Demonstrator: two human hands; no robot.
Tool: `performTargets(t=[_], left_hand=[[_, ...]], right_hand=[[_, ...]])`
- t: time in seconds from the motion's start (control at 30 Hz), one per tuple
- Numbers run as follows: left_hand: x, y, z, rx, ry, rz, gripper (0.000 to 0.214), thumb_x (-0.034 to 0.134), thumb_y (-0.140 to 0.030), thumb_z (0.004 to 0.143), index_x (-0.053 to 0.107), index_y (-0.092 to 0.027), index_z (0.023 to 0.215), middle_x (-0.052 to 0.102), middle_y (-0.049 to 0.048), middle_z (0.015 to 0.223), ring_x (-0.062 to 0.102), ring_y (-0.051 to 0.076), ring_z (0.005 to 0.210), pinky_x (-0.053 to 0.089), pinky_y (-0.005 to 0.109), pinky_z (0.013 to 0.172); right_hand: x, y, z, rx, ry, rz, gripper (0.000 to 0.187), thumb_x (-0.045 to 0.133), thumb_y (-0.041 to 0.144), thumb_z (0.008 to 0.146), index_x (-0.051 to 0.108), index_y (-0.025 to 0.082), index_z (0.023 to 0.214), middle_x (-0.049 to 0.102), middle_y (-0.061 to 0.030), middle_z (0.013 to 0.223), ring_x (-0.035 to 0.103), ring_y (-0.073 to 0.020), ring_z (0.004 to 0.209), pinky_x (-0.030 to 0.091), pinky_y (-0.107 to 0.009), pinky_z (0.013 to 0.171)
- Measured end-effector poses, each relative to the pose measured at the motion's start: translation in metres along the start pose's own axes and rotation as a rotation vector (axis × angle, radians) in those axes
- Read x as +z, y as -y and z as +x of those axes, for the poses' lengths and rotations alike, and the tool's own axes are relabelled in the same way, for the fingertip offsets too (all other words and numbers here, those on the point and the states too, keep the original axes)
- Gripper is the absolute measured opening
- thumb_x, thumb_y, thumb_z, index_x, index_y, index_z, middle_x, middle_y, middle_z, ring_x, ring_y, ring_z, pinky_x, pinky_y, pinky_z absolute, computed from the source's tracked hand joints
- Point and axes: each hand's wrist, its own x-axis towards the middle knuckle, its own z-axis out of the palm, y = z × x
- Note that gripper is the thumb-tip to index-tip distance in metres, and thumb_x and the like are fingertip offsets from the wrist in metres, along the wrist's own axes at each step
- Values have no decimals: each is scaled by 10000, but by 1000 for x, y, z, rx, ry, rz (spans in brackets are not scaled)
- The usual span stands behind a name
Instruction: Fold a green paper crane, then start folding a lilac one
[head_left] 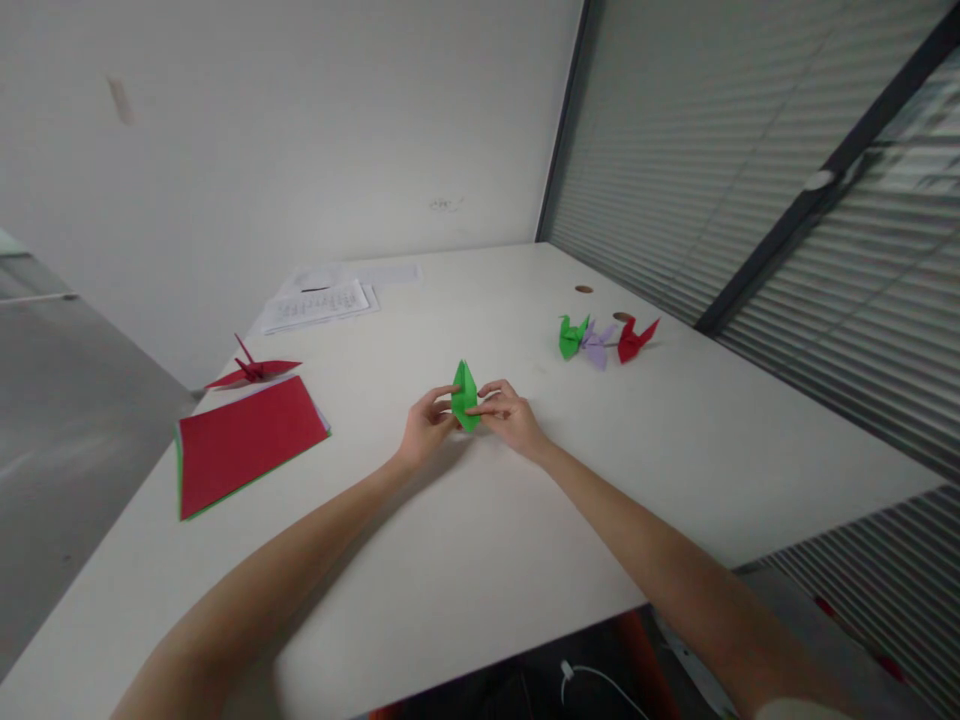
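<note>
A small piece of green folded paper (465, 393), long and pointed at both ends, is held just above the white table between my two hands. My left hand (429, 425) grips its left edge, fingers closed on it. From the other side, my right hand (511, 415) pinches the lower right part, one finger lying across the front. The thumbs are partly hidden, so I cannot see how they press on the back of the paper.
Left on the table (480, 560) lie a stack of coloured paper (251, 440), red on top, and a red paper crane (255, 370). Printed sheets (315, 307) lie at the back. To the right sit green (572, 337), lilac (598, 345) and red (636, 340) cranes, near window blinds (675, 170).
</note>
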Motion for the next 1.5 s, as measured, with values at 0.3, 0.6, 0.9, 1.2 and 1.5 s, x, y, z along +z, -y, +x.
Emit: performTargets(t=[0.3, 0.6, 0.9, 1.2, 1.5], left_hand=[[3, -3, -2, 12, 49, -33, 371, 733, -444, 738, 545, -153, 870, 710, 49, 725, 692, 186, 661, 561, 322, 638], [3, -4, -2, -24, -8, -26, 383, 786, -406, 665, 577, -146, 852, 701, 36, 694, 677, 171, 607, 556, 305, 608], [5, -6, -2, -88, -67, -80, 256, 808, -288, 561, 621, -135, 645, 663, 6, 609, 628, 134, 546, 534, 275, 588], [3, -8, -3, -158, -32, -97, 277, 799, -313, 610, 668, -131, 773, 688, 32, 727, 644, 147, 628, 535, 287, 621], [2, -3, -1, -35, -18, 38, 406, 813, -365, 606, 705, -127, 917, 732, 99, 909, 679, 192, 768, 548, 323, 728]], right_hand=[[6, -4, 2, 246, -94, 332, 202, 812, 319, 594, 738, 192, 733, 625, -23, 836, 605, -155, 763, 500, -328, 755], [12, 11, -1, 399, 2, 617, 207, 809, 291, 596, 761, 181, 764, 707, -43, 855, 652, -174, 775, 511, -358, 806], [7, 9, 0, 375, 9, 546, 91, 753, 228, 608, 761, 225, 698, 675, -26, 903, 623, -167, 827, 492, -338, 819], [-2, -4, 0, 229, 69, 247, 120, 654, 213, 677, 766, 250, 703, 611, -29, 932, 572, -169, 911, 438, -332, 869], [0, 4, 0, 201, 68, 232, 150, 647, 339, 753, 750, 230, 766, 601, -41, 955, 575, -174, 926, 453, -325, 854]])
